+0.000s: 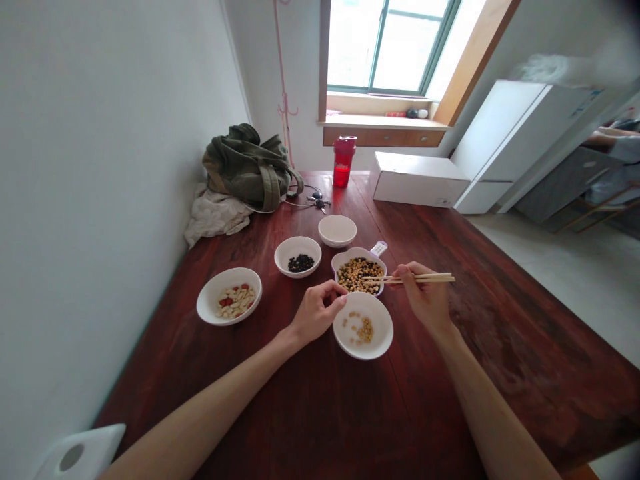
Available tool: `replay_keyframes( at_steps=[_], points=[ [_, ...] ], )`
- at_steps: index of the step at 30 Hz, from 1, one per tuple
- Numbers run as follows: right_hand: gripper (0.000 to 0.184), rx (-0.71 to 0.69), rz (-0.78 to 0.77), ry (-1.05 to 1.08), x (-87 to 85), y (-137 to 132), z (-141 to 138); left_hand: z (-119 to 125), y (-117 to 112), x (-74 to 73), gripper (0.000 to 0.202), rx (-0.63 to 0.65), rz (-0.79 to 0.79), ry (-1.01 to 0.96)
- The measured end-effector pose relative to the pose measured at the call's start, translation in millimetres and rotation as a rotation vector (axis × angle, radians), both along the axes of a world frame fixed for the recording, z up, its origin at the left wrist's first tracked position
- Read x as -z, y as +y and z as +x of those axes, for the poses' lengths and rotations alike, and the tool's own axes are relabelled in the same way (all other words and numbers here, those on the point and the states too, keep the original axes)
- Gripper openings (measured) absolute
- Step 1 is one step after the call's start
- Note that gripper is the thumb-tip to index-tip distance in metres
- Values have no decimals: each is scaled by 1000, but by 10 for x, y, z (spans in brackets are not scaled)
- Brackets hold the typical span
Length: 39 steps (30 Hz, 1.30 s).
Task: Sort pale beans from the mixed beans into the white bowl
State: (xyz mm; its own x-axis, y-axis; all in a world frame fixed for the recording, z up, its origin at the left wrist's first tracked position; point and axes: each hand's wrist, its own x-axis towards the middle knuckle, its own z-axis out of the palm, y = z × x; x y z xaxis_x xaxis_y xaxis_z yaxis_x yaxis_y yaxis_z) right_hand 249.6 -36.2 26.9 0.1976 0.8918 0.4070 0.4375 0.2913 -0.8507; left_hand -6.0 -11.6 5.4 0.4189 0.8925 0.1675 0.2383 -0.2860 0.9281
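Observation:
My right hand (425,300) grips a pair of wooden chopsticks (433,277). Their tips reach into mixed dark and yellow beans (357,270) in a flower-shaped dish with a short handle (381,248). Close by, my left hand (320,310) is closed at the left rim of a white bowl (385,337), thumb and fingers pinching the edge. Several yellow beans (366,329) lie in that bowl, which touches or nearly touches the dish.
Beyond my left hand stand a bowl of black beans (301,263), a bowl of pale and red pieces (235,301) and another white bowl (337,230). Farther back are a green bag (245,167), keys (319,201), a red shaker bottle (343,163) and a white box (417,179).

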Motion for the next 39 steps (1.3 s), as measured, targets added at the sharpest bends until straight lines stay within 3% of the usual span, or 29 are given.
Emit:
replay_keyframes(
  at_steps=[39],
  points=[
    [33,16,33,24,-62,-1,-29,-1,2,15,21,1,-1,8]
  ],
)
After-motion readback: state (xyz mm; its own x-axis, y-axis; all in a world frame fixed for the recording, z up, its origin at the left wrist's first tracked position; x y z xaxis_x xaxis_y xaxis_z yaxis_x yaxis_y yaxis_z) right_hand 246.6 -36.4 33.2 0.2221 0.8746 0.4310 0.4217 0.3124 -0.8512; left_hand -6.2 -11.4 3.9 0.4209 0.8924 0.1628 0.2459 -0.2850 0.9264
